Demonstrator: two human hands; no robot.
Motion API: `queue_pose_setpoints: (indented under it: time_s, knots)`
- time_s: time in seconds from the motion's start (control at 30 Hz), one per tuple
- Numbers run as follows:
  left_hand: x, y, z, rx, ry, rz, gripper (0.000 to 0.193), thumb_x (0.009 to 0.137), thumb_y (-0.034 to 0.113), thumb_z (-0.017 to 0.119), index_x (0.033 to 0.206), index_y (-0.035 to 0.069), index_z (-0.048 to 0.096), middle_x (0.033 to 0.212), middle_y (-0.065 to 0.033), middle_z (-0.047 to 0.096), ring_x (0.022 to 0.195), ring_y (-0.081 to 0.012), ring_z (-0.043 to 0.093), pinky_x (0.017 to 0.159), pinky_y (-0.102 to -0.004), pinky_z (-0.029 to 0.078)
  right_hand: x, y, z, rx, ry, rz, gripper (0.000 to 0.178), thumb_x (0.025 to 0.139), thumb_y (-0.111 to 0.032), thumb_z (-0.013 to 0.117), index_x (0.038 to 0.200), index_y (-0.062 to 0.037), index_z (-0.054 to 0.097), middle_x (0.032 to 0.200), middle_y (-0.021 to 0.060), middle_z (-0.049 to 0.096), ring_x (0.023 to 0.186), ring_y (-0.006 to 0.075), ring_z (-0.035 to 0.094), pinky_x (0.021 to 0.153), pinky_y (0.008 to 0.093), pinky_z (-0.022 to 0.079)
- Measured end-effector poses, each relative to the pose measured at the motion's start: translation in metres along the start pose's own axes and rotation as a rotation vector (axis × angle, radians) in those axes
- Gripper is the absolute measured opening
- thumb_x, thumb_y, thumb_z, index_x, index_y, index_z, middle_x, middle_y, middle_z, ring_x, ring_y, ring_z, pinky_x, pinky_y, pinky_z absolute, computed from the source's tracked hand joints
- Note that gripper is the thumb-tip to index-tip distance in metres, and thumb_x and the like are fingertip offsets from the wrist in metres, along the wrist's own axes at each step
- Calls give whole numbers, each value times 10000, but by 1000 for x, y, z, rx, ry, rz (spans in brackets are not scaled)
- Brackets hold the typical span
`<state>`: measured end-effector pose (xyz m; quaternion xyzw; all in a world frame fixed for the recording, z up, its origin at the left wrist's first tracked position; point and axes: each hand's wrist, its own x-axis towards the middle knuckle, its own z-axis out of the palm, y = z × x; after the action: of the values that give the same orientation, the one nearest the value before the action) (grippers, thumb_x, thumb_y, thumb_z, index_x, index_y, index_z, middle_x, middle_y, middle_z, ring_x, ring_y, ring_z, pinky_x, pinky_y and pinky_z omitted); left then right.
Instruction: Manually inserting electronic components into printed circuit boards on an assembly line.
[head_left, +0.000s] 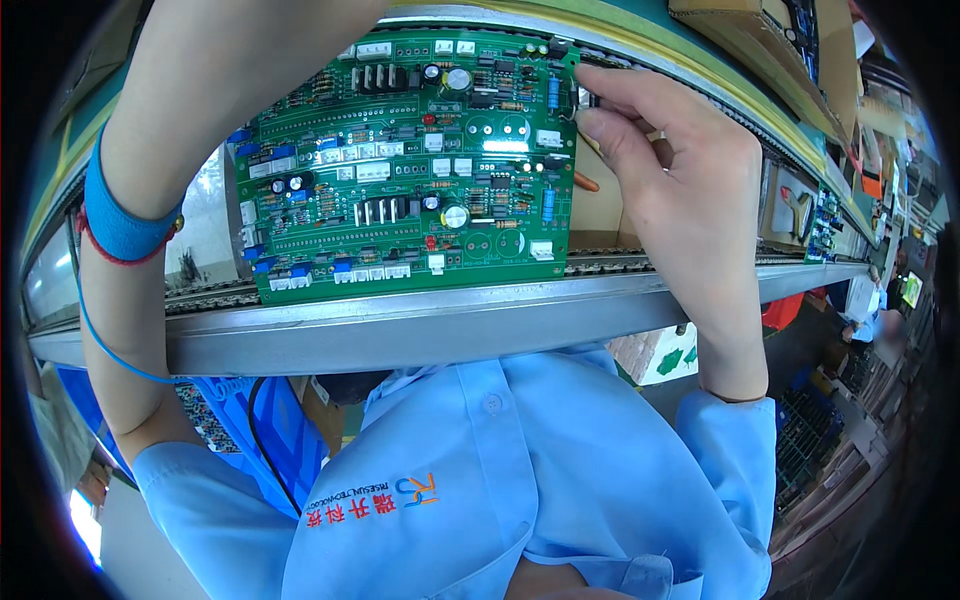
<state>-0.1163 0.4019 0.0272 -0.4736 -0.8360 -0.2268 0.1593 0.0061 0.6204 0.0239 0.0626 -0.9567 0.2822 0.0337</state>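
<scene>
A green circuit board (330,217) lies across the rails in front of me, filled with white connectors, round capacitors, resistors and other small parts. At its upper right edge, my right hand (680,150) pinches a small black-and-silver electronic component (584,98) between thumb and index finger. The component is partly hidden by the fingertips, beside an upright blue resistor (553,92). My left forearm (215,90), with a blue wrist strap (125,215) and its cord, reaches over the board's left side. It runs out past the top edge, so the left hand's fingers do not show.
A metal rail (420,338) runs along the near side of the board, with a chain (625,262) just behind it. Farther right on the line sits another circuit board (824,225). A cardboard box (735,30) stands at the far right, and a blue bin (285,430) is below left.
</scene>
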Motion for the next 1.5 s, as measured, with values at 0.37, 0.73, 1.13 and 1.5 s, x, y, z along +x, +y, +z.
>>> queue_pose_setpoints:
  time_s: [0.37,0.73,1.13,1.5]
  knots:
    - [-14,20,-9,-228,-34,32,239,848,-72,700,1078,-9,710,964,-120,725,863,-221,708,715,-300,540,11,21,-8,295,-168,104,273,892,-18,712,1164,2,722,865,33,696,779,78,618,733,231,510]
    - [-14,56,-24,-164,-184,130,210,808,-75,716,1000,6,730,898,-79,743,731,-227,665,662,-303,522,31,-5,-51,92,-69,-9,210,867,-13,724,1063,52,685,930,129,720,795,159,681,701,273,559]
    - [-12,72,-7,-52,-252,439,327,626,140,675,930,40,738,917,-73,722,746,-184,644,671,-293,440,76,52,10,-494,468,-609,50,872,-62,624,871,-18,648,872,157,665,834,312,692,723,396,572]
    - [-8,84,-2,278,-285,673,379,615,190,649,956,58,750,968,-60,734,751,-164,656,658,-275,425,68,28,-4,-585,214,-363,113,867,-101,688,923,-43,767,912,161,749,901,228,747,726,334,609]
